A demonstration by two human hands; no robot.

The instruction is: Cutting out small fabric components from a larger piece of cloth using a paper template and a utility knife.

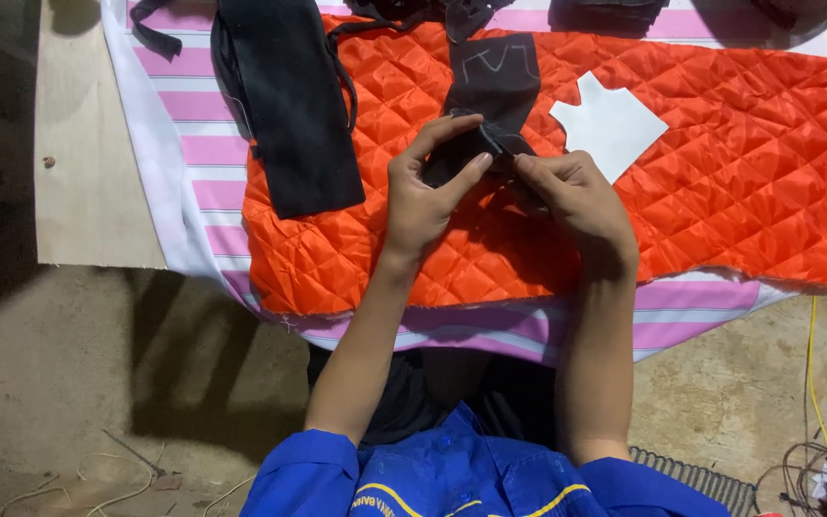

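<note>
Two hands are working on one small black piece [492, 96] over the middle of the board. My left hand [423, 191] is closing on its near end, thumb and forefinger curling round the fold so the cloth is not slipping, and my right hand [576, 196] is pinching the same end from the other side, fingertips tight on the edge, as far as I can judge to keep the fold crisp between them. The far part of the piece is lying flat on the orange quilt [720, 172], chalk lines facing up where I can be reading them. The quilt is spreading across most of the work surface, giving me a soft bed under my wrists. Just right of the piece a white paper pattern [610, 120] is lying on the quilt, close by my right hand. Left of my left hand a longer black strip [289, 105] is resting partly on the quilt and partly on the pink striped cloth [193, 148], which is lying beneath everything and hanging over the near edge of the wooden board [88, 172]. More dark scraps are sitting along the far edge, too shadowed to tell apart.
</note>
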